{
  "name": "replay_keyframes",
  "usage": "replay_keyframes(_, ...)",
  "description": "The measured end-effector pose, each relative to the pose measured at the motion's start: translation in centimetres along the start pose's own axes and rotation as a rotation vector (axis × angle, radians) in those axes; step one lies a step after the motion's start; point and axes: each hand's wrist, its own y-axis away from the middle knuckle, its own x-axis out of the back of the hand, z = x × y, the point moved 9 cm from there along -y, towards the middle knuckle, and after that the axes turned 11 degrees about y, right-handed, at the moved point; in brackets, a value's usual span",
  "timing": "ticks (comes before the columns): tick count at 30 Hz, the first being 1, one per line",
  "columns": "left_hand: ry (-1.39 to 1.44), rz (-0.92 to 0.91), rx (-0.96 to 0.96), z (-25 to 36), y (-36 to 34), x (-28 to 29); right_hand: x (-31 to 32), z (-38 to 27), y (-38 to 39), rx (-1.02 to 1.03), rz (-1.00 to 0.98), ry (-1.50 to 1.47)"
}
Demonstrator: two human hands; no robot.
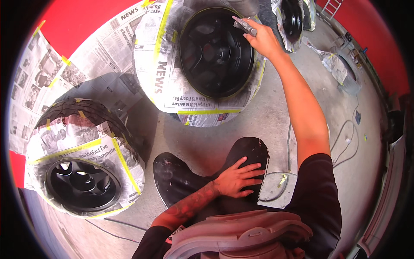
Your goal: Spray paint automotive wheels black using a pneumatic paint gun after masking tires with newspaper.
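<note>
My right hand (264, 39) reaches forward, its fingers closed around a small grey knife-like tool (246, 27) with a narrow tip. That tip is over the upper right rim of a glossy black wheel rim (215, 54); whether it touches cannot be made out. Newspaper (151, 56) held by yellow tape (209, 112) covers the tyre around this rim. My left hand (239, 178) lies flat with spread fingers on my right knee (252, 151), holding nothing.
A second newspaper-masked tyre with a black rim (84, 183) sits at the left. Another masked wheel (292, 21) stands at the upper right. Newspaper sheets (103, 47) cover a red surface (82, 19). Cables (345, 146) cross the concrete floor (310, 77); a ladder (332, 7) stands far off.
</note>
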Motion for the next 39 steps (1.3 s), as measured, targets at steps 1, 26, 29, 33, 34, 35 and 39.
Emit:
replay_keyframes(1,0.022,0.012,-0.012,0.2,0.0,0.1,0.2,-0.5,-0.6,0.003,-0.003,0.001)
replay_keyframes(26,0.021,0.049,0.004,0.4,0.3,0.2,0.4,-1.5,0.2,-0.373,-0.104,-0.791)
replay_keyframes(29,0.008,0.037,0.002,0.3,0.4,0.1,0.0,-2.3,4.8,-0.476,-0.151,-0.734)
replay_keyframes(33,0.007,0.025,-0.01,0.3,0.4,0.1,-0.1,-5.4,9.0,-0.452,-0.174,-0.687)
replay_keyframes(34,0.008,0.016,-0.02,0.5,0.3,0.0,0.0,-5.8,9.3,-0.427,-0.136,-0.605)
replay_keyframes(35,0.01,0.019,-0.025,0.6,0.2,0.0,0.0,-6.2,9.5,-0.402,-0.098,-0.524)
replay_keyframes(39,0.003,-0.006,-0.038,1.0,0.1,0.0,-0.6,-9.5,10.5,-0.276,-0.12,-0.388)
